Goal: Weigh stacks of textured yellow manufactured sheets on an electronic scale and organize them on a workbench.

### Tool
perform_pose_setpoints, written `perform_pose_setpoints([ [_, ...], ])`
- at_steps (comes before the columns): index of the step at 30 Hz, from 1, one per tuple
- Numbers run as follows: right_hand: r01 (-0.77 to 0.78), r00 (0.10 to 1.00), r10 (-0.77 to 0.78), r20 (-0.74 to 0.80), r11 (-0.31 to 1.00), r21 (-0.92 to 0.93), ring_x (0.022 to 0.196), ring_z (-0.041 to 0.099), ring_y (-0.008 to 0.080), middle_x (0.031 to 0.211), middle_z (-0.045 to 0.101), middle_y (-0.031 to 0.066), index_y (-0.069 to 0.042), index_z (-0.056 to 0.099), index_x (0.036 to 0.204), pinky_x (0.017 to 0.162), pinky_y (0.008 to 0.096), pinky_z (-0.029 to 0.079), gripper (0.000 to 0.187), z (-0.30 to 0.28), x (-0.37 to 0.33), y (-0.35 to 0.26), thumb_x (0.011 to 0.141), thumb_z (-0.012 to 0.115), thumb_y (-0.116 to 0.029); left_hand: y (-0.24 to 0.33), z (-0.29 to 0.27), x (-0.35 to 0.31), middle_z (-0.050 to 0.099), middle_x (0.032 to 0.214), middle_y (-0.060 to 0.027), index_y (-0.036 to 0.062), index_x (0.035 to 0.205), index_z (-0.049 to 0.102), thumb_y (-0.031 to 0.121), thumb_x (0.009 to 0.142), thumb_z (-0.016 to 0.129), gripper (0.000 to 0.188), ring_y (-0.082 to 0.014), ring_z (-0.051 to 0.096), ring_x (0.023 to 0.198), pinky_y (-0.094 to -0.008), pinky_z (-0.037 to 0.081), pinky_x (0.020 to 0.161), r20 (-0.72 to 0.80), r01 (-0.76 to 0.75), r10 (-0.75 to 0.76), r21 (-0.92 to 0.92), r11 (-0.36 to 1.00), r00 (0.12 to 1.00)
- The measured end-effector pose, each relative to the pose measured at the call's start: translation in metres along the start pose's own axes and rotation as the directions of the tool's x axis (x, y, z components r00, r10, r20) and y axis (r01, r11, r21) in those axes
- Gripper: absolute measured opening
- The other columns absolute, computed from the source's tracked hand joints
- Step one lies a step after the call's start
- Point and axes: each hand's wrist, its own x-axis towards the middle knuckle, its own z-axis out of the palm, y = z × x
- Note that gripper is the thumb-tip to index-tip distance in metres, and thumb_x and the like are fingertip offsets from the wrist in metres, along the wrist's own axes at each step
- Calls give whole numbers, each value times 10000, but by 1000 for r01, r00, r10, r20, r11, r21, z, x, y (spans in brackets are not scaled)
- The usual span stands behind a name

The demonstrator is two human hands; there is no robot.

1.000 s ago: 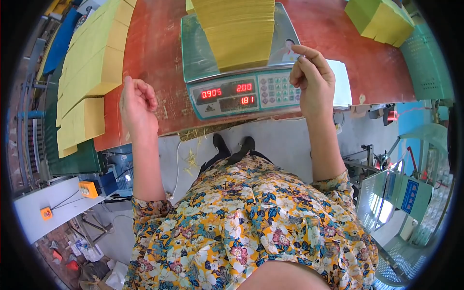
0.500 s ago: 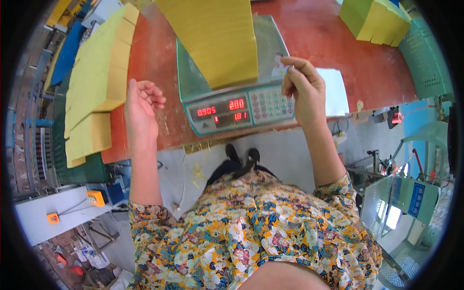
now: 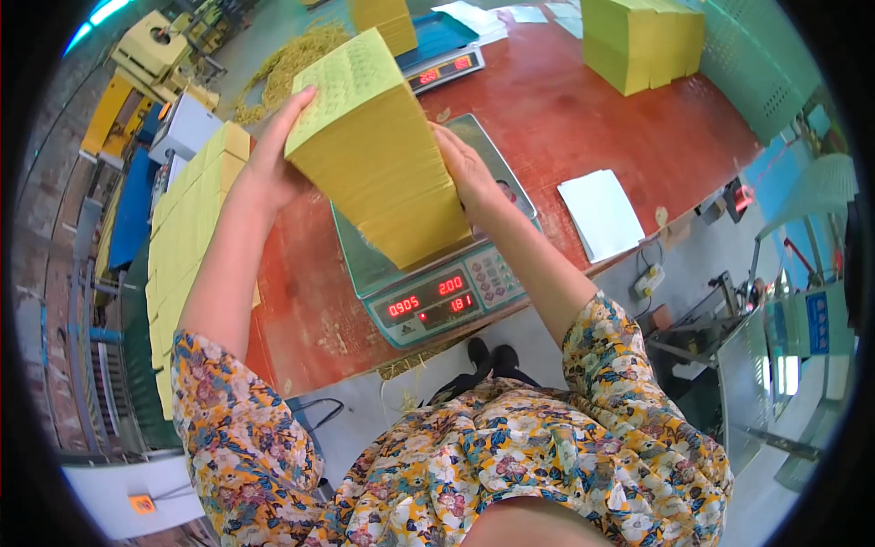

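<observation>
A tall stack of yellow paper (image 3: 387, 178) stands on the pan of a digital scale (image 3: 360, 260), its lower end toward me and its top leaning away. My left hand (image 3: 281, 150) is against the stack's left side, with the thumb near the upper edge. On the opposite side my right hand (image 3: 469, 173) presses its fingers along the paper. Between them the two hands clasp the stack. I cannot tell whether its base is lifted off the pan. Red digits glow on the scale's display (image 3: 428, 305), beside a keypad (image 3: 495, 276).
White sheets (image 3: 602, 216) lie on the red table (image 3: 547, 118) right of the scale. More yellow stacks (image 3: 638, 46) stand at the back right, and a long row of stacks (image 3: 191, 228) is at the left. A second scale (image 3: 448, 69) sits farther back. Yellow shreds (image 3: 292, 68) are heaped beyond.
Both hands were apart from the stack, raised on either side of the scale; now they hold its sides. My view has shifted, showing more of the table's far side.
</observation>
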Motion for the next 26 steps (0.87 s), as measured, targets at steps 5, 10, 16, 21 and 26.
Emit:
perform_pose_setpoints([
  [5, 127, 982, -151, -116, 973, -193, 1296, 464, 249, 1389, 504, 179, -11, 432, 1405, 1080, 345, 345, 489, 6, -74, 4, 996, 486, -272, -12, 2, -34, 633, 1226, -74, 60, 1285, 570, 386, 969, 529, 456, -172, 622, 1072, -325, 501, 907, 105, 73, -82, 84, 994, 991],
  [10, 41, 989, -65, -131, 983, -178, 1204, 535, 204, 1290, 559, 129, -4, 480, 1351, 989, 319, 441, 436, -6, -157, 0, 969, 531, -207, -18, -15, -71, 631, 1226, -81, 48, 1332, 524, 385, 990, 479, 483, -174, 618, 1088, -329, 508, 918, 32, 94, -99, 135, 986, 995],
  [16, -438, 877, 474, -77, 856, 275, 898, 608, 112, 1015, 636, 31, 24, 582, 1153, 824, 281, 500, 303, -21, -181, 29, 990, 534, -228, -16, -21, -53, 616, 1240, -77, 52, 1348, 502, 392, 1001, 438, 490, -170, 616, 1098, -318, 512, 918, 200, 139, -160, 117, 983, 967],
  [21, -453, 888, 451, 86, 833, 317, 963, 570, 96, 1065, 624, 10, -13, 574, 1212, 815, 254, 464, 417, -20, -165, 29, 969, 582, -351, -25, -7, -51, 611, 1251, -67, 59, 1360, 491, 392, 1017, 387, 489, -175, 610, 1112, -329, 502, 945, 60, 82, -90, 132, 988, 994],
  [26, -341, 938, 347, 20, 905, 253, 1056, 577, 117, 1131, 632, 51, 4, 545, 1271, 887, 286, 468, 457, -68, -143, -30, 965, 596, -331, -38, 32, -38, 535, 1357, -76, 84, 1414, 430, 422, 1014, 393, 525, -195, 557, 1200, -357, 478, 994, 123, -31, 33, -15, 999, 992],
])
